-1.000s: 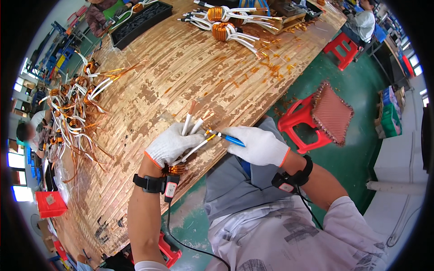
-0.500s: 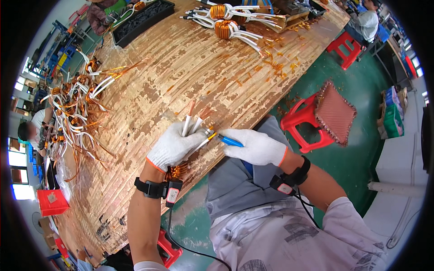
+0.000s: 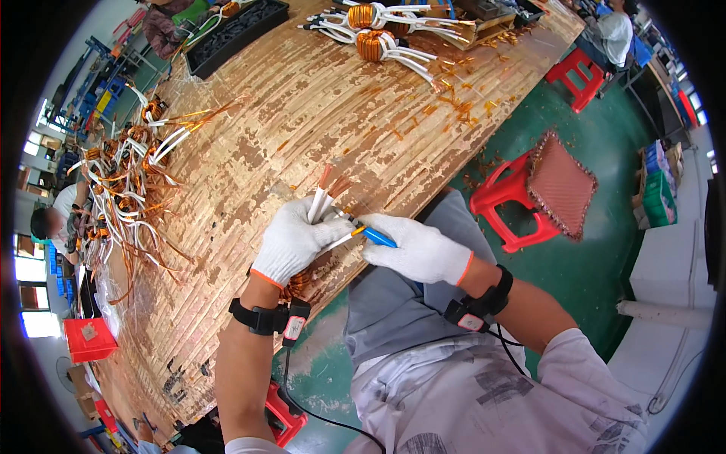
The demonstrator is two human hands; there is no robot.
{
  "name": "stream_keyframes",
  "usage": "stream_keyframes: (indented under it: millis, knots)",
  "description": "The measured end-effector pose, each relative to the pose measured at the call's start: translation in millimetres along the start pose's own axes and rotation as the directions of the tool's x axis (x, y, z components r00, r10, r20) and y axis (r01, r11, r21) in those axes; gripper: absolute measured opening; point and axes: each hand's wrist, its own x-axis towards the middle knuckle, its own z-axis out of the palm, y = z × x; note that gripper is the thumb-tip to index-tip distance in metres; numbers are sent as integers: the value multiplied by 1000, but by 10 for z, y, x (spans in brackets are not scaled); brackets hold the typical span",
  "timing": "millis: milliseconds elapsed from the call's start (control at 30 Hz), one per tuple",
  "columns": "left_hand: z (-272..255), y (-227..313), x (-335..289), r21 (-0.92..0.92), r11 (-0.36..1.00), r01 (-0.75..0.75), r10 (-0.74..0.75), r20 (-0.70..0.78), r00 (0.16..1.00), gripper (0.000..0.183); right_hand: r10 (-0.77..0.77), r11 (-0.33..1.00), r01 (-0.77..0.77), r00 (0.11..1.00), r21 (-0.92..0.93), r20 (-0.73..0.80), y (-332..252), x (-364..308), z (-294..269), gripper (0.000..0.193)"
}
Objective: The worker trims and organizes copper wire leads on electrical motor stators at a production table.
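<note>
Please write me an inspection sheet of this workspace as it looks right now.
Surface: wooden bench, worn, with tape scraps.
Job's things: coil under left hand, leads upright; blue tool in right hand.
Clutter: coil pile at left; two coils and black tray at far end.
Grippers: both hands gloved, closed on their things.
Cables: wrist-band wires trailing down.
Surroundings: red stools, green floor, other people.

Bright, even daylight fills the scene, with windows blown out white at the left. Shadows stay soft, focus holds centrally, and fisheye bending warps the black-vignetted rim.
</note>
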Motion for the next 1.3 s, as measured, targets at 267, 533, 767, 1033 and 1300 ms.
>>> stream_keyframes:
  millis: [267,533,767,1033,1300]
  knots:
    - [83,127,-6,271,960,-68,94,-83,992,30,183,980,-157,953,122,-241,-104,-122,294,50]
    - [3,86,130,247,969,21,22,-173,985,34,124,982,-163,934,-91,-335,54,-192,45,57]
    - [-65,80,185,234,968,87,-49,-161,986,46,-90,911,-42,950,-410,-298,24,-284,-9,52]
    - [-13,173,132,224,973,58,-16,-185,983,33,-253,839,50,917,-542,-307,-65,-70,47,49]
    - [-19,82,168,239,971,-4,42,-157,987,31,-226,934,118,926,-337,-303,28,-27,89,36]
